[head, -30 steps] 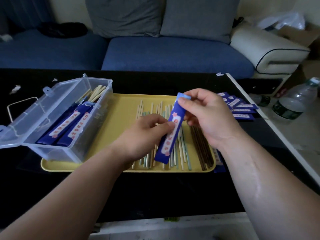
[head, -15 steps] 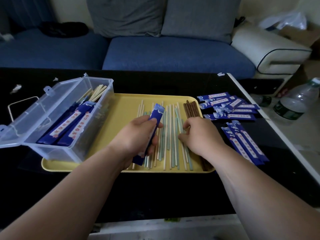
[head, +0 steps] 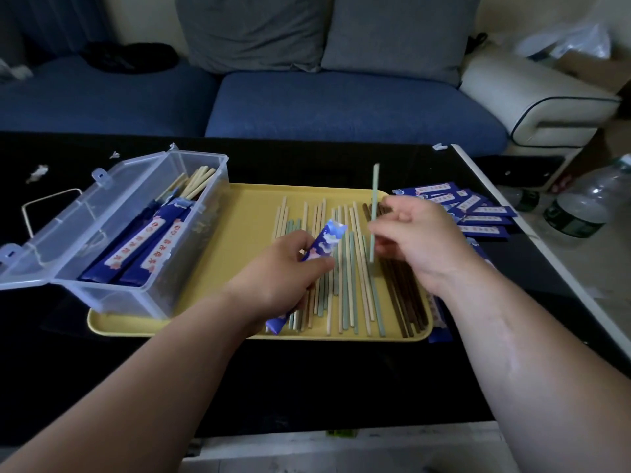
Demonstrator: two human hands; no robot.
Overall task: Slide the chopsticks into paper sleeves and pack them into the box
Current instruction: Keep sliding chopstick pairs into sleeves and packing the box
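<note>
Left hand [head: 290, 264] grips a blue sleeve [head: 329, 235] over the yellow tray [head: 246, 233]; right hand [head: 420, 240] pinches one green chopstick [head: 375, 189] nearly upright. Loading step: next, its tip needs lining up with the sleeve mouth; the open box [head: 119, 295] sits at left

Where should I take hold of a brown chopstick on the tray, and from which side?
Probably at their near ends, from above. The brown chopsticks lie flat and close together by the right rim of the tray, pointing away from the person, so a sideways approach would meet the rim. The near ends are bare; the right hand hangs over the middle.
</note>
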